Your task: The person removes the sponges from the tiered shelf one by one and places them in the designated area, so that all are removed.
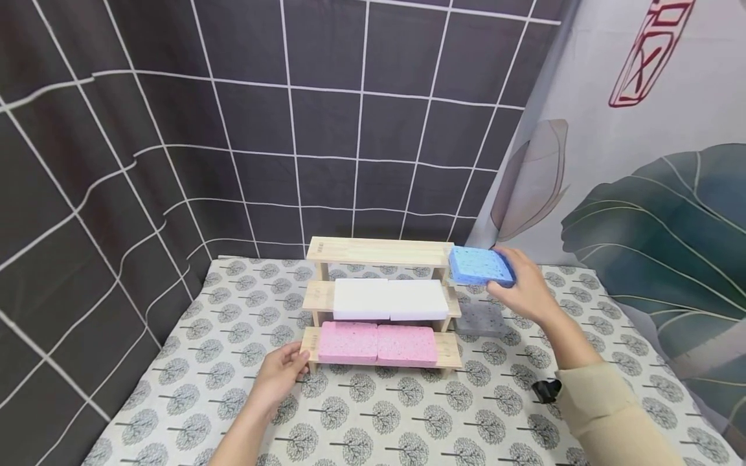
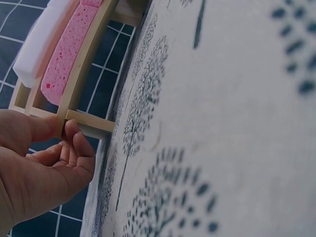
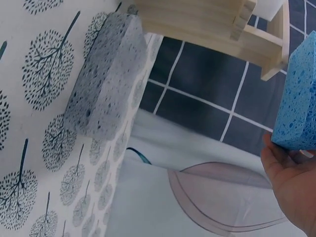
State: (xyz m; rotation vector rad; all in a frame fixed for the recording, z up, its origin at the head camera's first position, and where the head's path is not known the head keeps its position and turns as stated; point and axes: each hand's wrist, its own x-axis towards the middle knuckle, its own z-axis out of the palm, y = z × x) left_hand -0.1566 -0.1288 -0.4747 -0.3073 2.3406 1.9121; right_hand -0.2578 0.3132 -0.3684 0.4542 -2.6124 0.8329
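A three-tier wooden rack [image 1: 379,251] stands on the tablecloth. My left hand [image 1: 280,372] pinches the left end of its lowest board; in the left wrist view that hand [image 2: 44,173] has thumb and forefinger at the board's end. My right hand [image 1: 527,288] grips a blue sponge [image 1: 480,265] by its right side, raised beside the right end of the top board. The right wrist view shows the blue sponge [image 3: 298,98] from its edge. Two pink sponges [image 1: 348,342] lie side by side on the lowest board, and two white blocks [image 1: 361,298] on the middle one.
A grey sponge [image 1: 480,320] lies on the tablecloth [image 1: 373,433] to the right of the rack. Near the right sleeve is a small black object [image 1: 546,390]. Behind the rack hangs a dark gridded curtain [image 1: 326,123], with a leaf-patterned cloth [image 1: 658,213] at right.
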